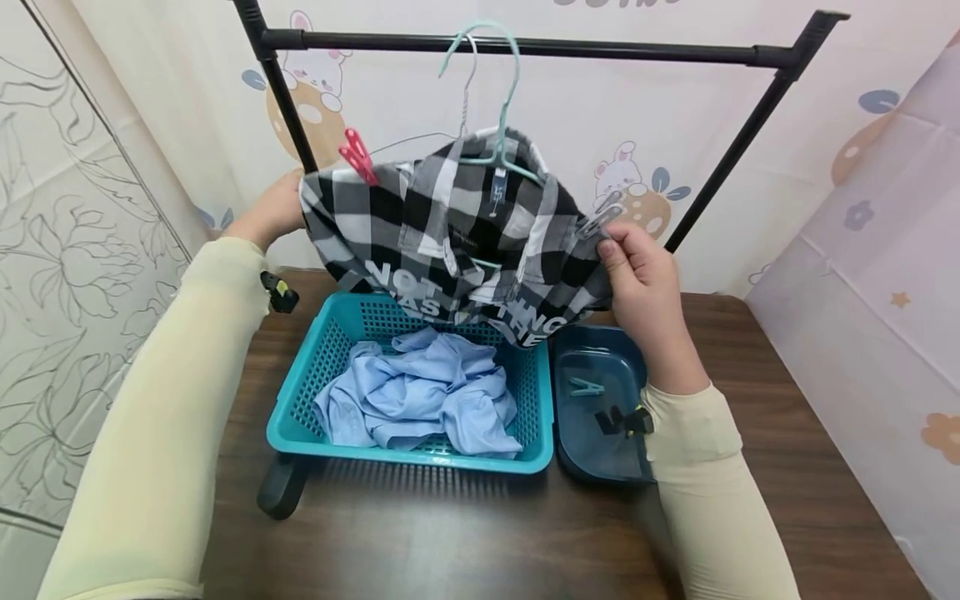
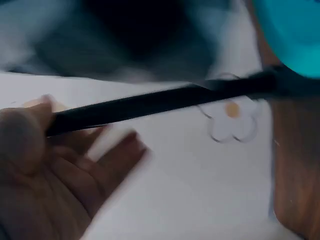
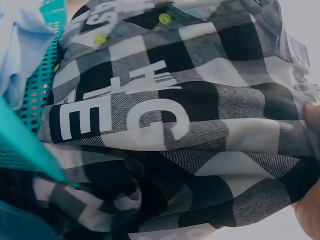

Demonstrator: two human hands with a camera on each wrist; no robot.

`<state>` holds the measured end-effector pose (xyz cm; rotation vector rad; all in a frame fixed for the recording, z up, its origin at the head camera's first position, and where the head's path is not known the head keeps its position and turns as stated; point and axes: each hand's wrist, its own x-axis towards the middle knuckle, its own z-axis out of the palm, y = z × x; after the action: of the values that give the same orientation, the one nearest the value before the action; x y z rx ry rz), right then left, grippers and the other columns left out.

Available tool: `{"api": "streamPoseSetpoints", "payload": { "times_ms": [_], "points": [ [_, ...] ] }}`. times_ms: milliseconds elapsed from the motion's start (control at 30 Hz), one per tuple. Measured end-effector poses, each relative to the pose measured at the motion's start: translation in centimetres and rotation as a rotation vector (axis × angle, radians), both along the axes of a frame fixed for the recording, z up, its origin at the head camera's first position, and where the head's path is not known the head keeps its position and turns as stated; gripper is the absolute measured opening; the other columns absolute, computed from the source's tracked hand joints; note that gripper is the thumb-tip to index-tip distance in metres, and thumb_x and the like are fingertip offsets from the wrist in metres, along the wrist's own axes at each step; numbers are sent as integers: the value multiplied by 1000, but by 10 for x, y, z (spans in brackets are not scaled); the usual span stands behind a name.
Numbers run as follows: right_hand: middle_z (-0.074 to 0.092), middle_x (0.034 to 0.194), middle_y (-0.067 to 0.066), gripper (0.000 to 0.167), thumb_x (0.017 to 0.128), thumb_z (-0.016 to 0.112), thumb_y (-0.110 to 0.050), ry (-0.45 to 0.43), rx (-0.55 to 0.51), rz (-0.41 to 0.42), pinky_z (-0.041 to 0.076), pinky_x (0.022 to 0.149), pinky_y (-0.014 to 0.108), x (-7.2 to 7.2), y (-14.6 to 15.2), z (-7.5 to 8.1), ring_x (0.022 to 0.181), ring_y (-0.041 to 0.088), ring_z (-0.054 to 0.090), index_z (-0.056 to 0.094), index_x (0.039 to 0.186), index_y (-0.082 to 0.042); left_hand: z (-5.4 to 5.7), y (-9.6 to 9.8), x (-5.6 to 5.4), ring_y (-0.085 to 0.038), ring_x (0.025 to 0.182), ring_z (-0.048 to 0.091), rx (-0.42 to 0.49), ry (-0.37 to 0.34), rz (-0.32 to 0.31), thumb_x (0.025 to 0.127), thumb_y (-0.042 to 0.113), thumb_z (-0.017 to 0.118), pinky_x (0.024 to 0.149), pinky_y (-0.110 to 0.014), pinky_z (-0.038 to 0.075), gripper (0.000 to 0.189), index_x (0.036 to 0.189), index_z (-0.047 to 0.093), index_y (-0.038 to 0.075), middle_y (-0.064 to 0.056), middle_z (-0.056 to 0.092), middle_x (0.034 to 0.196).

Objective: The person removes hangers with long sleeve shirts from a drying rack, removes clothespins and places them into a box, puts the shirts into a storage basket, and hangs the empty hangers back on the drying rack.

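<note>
While a brown bench spreads out below, a black rack rises over it. A checked shirt is spread between the hands, in front of the rack and above a turquoise basket, on a pale green hanger whose hook crosses the bar. Crumpled blue cloth lies in the basket; a dark blue tray sits just beside it. The right hand grips the shirt's shoulder edge. The left hand is partly behind the other shoulder, its blurred fingers loosely spread near the rack's post. Smallest are the pegs: red and grey at the shoulders, green in the tray.
</note>
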<state>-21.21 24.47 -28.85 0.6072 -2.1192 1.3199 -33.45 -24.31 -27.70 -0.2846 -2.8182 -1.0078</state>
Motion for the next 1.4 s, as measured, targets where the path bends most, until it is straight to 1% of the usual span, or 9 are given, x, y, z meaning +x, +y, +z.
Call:
{"api": "streamPoseSetpoints", "payload": {
  "times_ms": [133, 300, 433, 600, 667, 800, 1067, 1233, 1400],
  "points": [
    [56, 87, 0, 18, 106, 56, -11, -38, 22, 20, 37, 64, 24, 3, -1, -10, 74, 12, 46, 68, 108, 2, 12, -6, 20, -39, 124, 48, 39, -168, 114, 106, 41, 42, 100, -51, 46, 64, 148, 42, -6, -28, 47, 146],
    [56, 86, 1, 17, 106, 56, -11, -47, 60, 35, 37, 64, 25, 8, -3, -16, 74, 13, 45, 68, 108, 1, 19, -2, 53, -31, 134, 46, 193, -98, 169, 110, 47, 34, 113, -52, 40, 60, 149, 43, 3, -18, 47, 148],
    [56, 89, 1, 18, 106, 55, -12, -74, 96, 44, 38, 65, 25, 13, -3, -22, 76, 13, 46, 68, 109, 0, 21, 6, 87, -19, 133, 52, 335, 24, -4, 111, 35, 39, 115, -42, 41, 44, 145, 49, 10, -7, 53, 145],
    [58, 91, 3, 17, 106, 54, -10, -97, 115, 72, 38, 64, 25, 18, -3, -31, 74, 13, 46, 68, 109, 0, 15, 17, 129, -12, 129, 55, 298, 111, -252, 110, 18, 43, 108, -26, 43, 38, 147, 51, 10, -5, 59, 143],
    [59, 92, 3, 17, 106, 54, -10, -106, 121, 83, 38, 63, 25, 20, -2, -35, 73, 13, 46, 68, 109, 0, 10, 22, 141, -10, 121, 58, 255, 103, -271, 108, 13, 47, 94, -21, 48, 40, 148, 52, 12, -6, 60, 142],
    [60, 94, 4, 16, 106, 54, -9, -129, 144, 107, 39, 65, 24, 26, -1, -41, 75, 13, 47, 67, 109, -1, -1, 31, 162, -16, 78, 57, 171, 53, -219, 106, 11, 53, 58, -26, 46, 36, 141, 59, 15, -7, 64, 133],
    [56, 87, 5, 13, 106, 55, -9, -192, 203, 140, 39, 63, 26, 35, 5, -49, 71, 14, 46, 66, 109, -3, -23, 38, 182, -16, 53, 41, 137, 30, -184, 107, 16, 56, 48, -30, 36, 23, 125, 69, 11, -6, 51, 77],
    [51, 81, 4, 11, 106, 55, -8, -218, 252, 175, 39, 61, 28, 39, 10, -49, 67, 16, 45, 65, 109, -6, -30, 40, 183, -15, 54, 44, 173, 48, -202, 107, 14, 55, 48, -29, 38, 23, 124, 69, 8, -7, 57, 86],
    [50, 78, 2, 8, 107, 57, -21, -358, 457, 198, 42, 58, 29, 51, 15, -37, 66, 18, 49, 60, 111, -15, -34, 41, 183, -14, 70, 47, 189, 73, -224, 106, 10, 55, 58, -25, 40, 19, 117, 70, 4, -9, 59, 95]
  ]
}}
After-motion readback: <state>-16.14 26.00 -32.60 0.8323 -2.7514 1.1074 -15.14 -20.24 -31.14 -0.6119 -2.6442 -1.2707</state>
